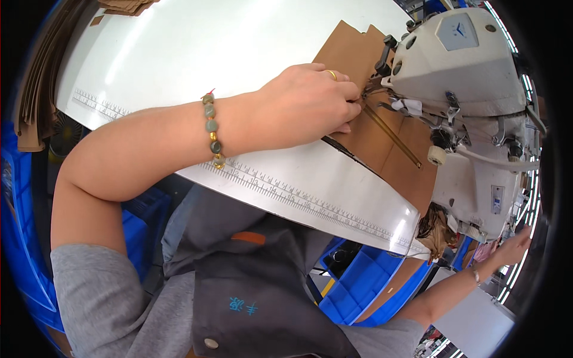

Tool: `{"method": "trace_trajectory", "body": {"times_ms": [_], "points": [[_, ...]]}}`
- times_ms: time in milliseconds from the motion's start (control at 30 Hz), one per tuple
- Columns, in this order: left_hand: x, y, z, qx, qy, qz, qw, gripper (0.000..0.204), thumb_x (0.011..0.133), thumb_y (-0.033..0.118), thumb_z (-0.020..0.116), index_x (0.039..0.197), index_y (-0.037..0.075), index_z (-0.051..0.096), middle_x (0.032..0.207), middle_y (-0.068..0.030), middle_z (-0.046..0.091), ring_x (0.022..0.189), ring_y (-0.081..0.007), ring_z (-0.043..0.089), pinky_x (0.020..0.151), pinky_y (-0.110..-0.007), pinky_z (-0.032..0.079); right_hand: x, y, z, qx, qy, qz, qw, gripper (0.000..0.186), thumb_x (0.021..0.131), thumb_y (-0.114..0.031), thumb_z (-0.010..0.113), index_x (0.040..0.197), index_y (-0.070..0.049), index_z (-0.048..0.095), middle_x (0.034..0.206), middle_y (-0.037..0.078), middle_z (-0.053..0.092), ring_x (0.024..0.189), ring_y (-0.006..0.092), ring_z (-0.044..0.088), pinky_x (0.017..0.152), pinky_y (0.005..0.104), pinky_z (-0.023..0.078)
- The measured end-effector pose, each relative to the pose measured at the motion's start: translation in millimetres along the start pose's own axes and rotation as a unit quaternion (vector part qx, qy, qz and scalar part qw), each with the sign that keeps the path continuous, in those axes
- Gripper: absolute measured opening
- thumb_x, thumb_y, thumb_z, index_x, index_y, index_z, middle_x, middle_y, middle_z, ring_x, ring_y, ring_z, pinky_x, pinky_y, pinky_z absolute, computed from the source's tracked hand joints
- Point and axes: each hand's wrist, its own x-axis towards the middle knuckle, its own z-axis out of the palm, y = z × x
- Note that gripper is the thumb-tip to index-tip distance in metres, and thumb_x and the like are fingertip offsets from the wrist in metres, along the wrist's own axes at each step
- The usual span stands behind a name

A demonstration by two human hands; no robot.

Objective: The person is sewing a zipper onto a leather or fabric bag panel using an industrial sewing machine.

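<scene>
My left hand (313,107), with a ring and a bead bracelet, rests on a brown panel (343,48) of flat sheet material. Its fingers are bent and pressed together on the panel, close to the needle area of a white sewing machine (459,65). From the fingertips a narrow gold-coloured strip (391,136) runs across the brown material toward the near right; what it is made of I cannot tell. At the far right, my right hand (514,246) is raised near the end of the machine. Its fingers are small and unclear there.
The white table (239,48) has ruler marks along its near edge. Brown pieces hang in a stack (45,77) at the far left, with more (128,5) at the back. Below the table stands a blue bin (358,286); crumpled brown scraps (439,232) lie by the machine's base.
</scene>
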Motion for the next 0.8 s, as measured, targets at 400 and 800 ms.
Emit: {"method": "trace_trajectory", "body": {"times_ms": [400,800], "points": [[-0.8,-2.1,6.7,-0.021,0.025,0.007,0.999,0.031,0.090,0.027,0.074,0.113,0.007,0.075,0.117,-0.0029,0.070,0.117,-0.0191,0.065,0.100,-0.033,0.053,-109.9,139.4,45.5,0.031,-0.031,0.034,0.998,0.047,0.107,-0.036,0.050,0.124,0.004,0.068,0.101,0.013,0.072,0.085,0.0231,0.066,0.074,0.0371,0.053],[-0.7,-1.6,12.7,0.020,0.019,0.009,1.000,0.025,0.090,0.029,0.072,0.105,0.010,0.076,0.101,0.0004,0.067,0.107,-0.0155,0.066,0.095,-0.032,0.053,-67.1,93.0,29.6,0.036,-0.112,0.243,0.963,0.057,0.110,-0.043,0.045,0.131,0.005,0.064,0.121,0.016,0.071,0.103,0.0233,0.066,0.085,0.0332,0.054]]}}
